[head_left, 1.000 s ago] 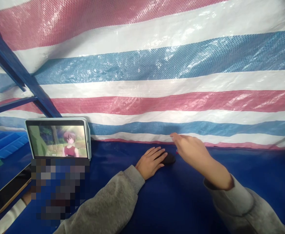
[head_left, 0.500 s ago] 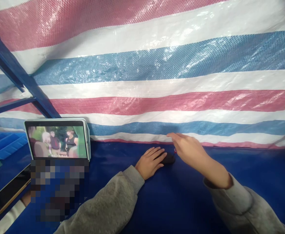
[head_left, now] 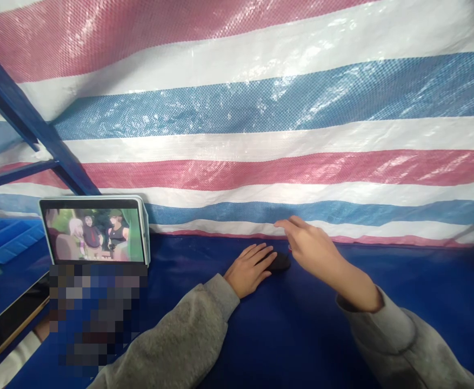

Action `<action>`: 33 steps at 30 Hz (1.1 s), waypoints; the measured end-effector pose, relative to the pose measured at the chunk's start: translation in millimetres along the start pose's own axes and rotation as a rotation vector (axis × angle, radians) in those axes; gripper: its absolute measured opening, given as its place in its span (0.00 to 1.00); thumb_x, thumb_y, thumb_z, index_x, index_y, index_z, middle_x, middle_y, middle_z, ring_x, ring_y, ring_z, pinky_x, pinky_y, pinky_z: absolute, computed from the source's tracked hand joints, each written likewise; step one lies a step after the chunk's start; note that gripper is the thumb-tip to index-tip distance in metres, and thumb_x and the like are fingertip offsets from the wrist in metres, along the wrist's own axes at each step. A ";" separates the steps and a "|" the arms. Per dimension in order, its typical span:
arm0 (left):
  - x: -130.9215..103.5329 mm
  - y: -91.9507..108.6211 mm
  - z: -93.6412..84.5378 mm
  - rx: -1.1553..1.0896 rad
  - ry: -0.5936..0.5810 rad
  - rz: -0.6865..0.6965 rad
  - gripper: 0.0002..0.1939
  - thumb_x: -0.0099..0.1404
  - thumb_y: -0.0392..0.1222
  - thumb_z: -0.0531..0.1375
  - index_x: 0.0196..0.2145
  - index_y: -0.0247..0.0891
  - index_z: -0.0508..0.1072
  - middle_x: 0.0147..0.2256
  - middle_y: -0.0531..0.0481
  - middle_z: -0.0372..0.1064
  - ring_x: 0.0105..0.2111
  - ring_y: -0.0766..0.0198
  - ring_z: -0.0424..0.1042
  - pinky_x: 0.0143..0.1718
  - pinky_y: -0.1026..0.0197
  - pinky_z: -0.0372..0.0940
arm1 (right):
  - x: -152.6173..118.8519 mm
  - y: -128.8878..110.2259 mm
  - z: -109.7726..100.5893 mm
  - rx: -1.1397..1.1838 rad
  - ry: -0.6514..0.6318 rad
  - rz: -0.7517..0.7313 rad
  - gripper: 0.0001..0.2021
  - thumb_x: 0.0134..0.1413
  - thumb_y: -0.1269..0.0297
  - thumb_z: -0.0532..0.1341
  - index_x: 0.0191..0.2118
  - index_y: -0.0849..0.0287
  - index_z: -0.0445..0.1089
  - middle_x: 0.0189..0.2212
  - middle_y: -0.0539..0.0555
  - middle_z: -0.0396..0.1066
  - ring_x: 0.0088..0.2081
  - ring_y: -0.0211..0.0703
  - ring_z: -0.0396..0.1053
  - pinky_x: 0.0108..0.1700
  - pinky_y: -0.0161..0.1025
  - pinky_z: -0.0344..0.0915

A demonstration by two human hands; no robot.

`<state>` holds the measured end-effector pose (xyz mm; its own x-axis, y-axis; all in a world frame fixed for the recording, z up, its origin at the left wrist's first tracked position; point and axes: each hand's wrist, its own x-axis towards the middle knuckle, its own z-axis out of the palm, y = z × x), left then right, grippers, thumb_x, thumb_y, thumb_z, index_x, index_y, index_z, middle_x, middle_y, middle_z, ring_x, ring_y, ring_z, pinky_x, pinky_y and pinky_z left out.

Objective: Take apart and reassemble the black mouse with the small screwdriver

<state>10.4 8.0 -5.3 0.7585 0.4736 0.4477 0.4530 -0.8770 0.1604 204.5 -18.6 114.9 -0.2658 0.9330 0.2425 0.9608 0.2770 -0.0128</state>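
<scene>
My left hand lies palm down, its fingers stretched out and slightly spread. Its fingertips rest on a dark, flattish, rounded object on the blue table; the hand covers part of it, and I cannot tell its kind. Just to the right and a little higher is my right hand, with its fingers curled and the index finger pointing left. A tiny red bit shows below its fingers; whatever they grip is hidden. Grey sleeves cover both my forearms.
A tablet in a pale case stands at the left, playing a cartoon. Beside it are a phone, another person's white sleeve, a pixelated patch and a blue divided tray. Striped sheeting and a blue frame rise behind.
My right hand has shifted very slightly to the left and up. My left hand stays on the dark object. The cartoon picture on the tablet has changed a little.
</scene>
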 end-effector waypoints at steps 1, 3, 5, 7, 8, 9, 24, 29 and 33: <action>0.1 0.6 -0.8 0.000 -0.010 0.001 0.24 0.73 0.44 0.49 0.64 0.39 0.53 0.62 0.44 0.56 0.64 0.56 0.51 0.64 0.47 0.51 | -0.2 1.5 -0.2 -0.025 0.000 -0.019 0.23 0.54 0.77 0.49 0.53 0.56 0.66 0.44 0.55 0.69 0.28 0.39 0.68 0.28 0.37 0.51; 0.2 1.4 -2.1 0.005 -0.027 0.010 0.25 0.72 0.42 0.49 0.64 0.39 0.52 0.63 0.44 0.55 0.65 0.57 0.49 0.65 0.47 0.49 | -0.7 3.4 -1.1 -0.054 -0.004 -0.045 0.23 0.52 0.79 0.49 0.52 0.57 0.66 0.46 0.56 0.68 0.28 0.39 0.68 0.28 0.37 0.51; 0.4 1.5 -2.3 0.011 -0.035 0.014 0.24 0.72 0.42 0.50 0.64 0.39 0.54 0.63 0.45 0.55 0.65 0.57 0.49 0.65 0.47 0.49 | -1.2 3.4 -2.1 -0.038 0.001 -0.042 0.21 0.54 0.77 0.49 0.51 0.57 0.67 0.44 0.56 0.70 0.29 0.40 0.69 0.29 0.37 0.51; 0.5 0.6 -1.2 0.008 -0.039 0.007 0.22 0.73 0.43 0.50 0.62 0.40 0.56 0.63 0.45 0.55 0.65 0.58 0.49 0.65 0.47 0.49 | -1.2 2.1 -2.8 -0.014 0.015 -0.004 0.19 0.57 0.74 0.48 0.50 0.57 0.67 0.40 0.54 0.72 0.30 0.41 0.69 0.29 0.37 0.51; 0.6 -0.1 -0.3 0.002 -0.040 0.004 0.21 0.73 0.44 0.50 0.61 0.40 0.57 0.63 0.45 0.55 0.65 0.58 0.50 0.65 0.47 0.50 | -1.1 1.2 -3.0 -0.010 0.013 0.013 0.18 0.58 0.73 0.48 0.50 0.57 0.67 0.38 0.54 0.73 0.29 0.42 0.69 0.29 0.37 0.51; 0.6 -0.9 0.8 -0.005 -0.040 0.000 0.20 0.73 0.44 0.50 0.61 0.40 0.58 0.63 0.45 0.55 0.65 0.58 0.50 0.65 0.47 0.50 | -1.1 0.3 -3.2 -0.013 0.008 0.022 0.18 0.57 0.74 0.49 0.50 0.57 0.68 0.36 0.53 0.73 0.29 0.42 0.69 0.28 0.37 0.50; 1.0 0.5 -0.6 -0.066 -0.025 0.004 0.22 0.72 0.41 0.51 0.62 0.40 0.57 0.62 0.40 0.55 0.64 0.55 0.53 0.64 0.44 0.52 | -0.1 1.3 -5.2 -0.001 0.010 0.033 0.21 0.55 0.75 0.49 0.51 0.58 0.68 0.41 0.55 0.72 0.31 0.42 0.70 0.30 0.37 0.54; 0.3 -0.2 1.4 -0.041 -0.009 0.023 0.21 0.73 0.42 0.50 0.62 0.40 0.58 0.61 0.39 0.56 0.64 0.54 0.53 0.63 0.44 0.53 | -0.1 0.4 -5.4 0.075 -0.013 0.028 0.17 0.59 0.71 0.49 0.47 0.57 0.71 0.37 0.54 0.74 0.34 0.43 0.71 0.33 0.37 0.56; -0.2 -1.1 2.7 -0.039 -0.019 0.007 0.22 0.73 0.42 0.51 0.62 0.40 0.57 0.62 0.40 0.55 0.64 0.55 0.52 0.64 0.46 0.52 | 1.7 4.0 -4.7 0.066 -0.020 0.052 0.20 0.57 0.74 0.48 0.50 0.57 0.69 0.37 0.55 0.74 0.33 0.43 0.70 0.32 0.37 0.55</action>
<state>11.0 9.2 -7.9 0.7705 0.4684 0.4324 0.4289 -0.8827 0.1918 208.3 -17.0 119.8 -0.2183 0.9507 0.2202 0.9661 0.2425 -0.0892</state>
